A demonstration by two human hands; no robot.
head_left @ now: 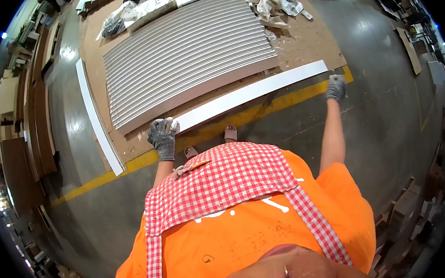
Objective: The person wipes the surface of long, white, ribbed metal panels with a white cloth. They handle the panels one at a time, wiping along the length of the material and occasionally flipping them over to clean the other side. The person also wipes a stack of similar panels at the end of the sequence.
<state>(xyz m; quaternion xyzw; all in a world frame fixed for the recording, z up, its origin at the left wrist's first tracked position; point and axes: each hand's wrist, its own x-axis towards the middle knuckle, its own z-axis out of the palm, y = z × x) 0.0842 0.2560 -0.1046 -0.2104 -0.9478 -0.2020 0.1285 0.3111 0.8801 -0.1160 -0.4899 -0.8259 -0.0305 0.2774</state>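
A long white strip [250, 94] lies at a slant in front of a stack of ribbed grey panels [191, 58]. At its left end is my left hand [162, 139] in a grey knit glove whitened at the fingertips, thumb and fingers closed on the strip's end. My right hand [336, 88], gloved the same way, is just past the strip's right end, with a small gap between them. Its fingers are curled in, and their inner side is hidden. A second white strip [95, 114] lies along the left side of the stack.
Brown cardboard [318, 34] lies under the stack, bordered by a yellow floor line [282, 103]. Wrapped white bundles [151, 12] and crumpled plastic [267, 6] sit behind and on the far right. Brown boards [38, 126] stand along the left. My feet [230, 133] are close to the line.
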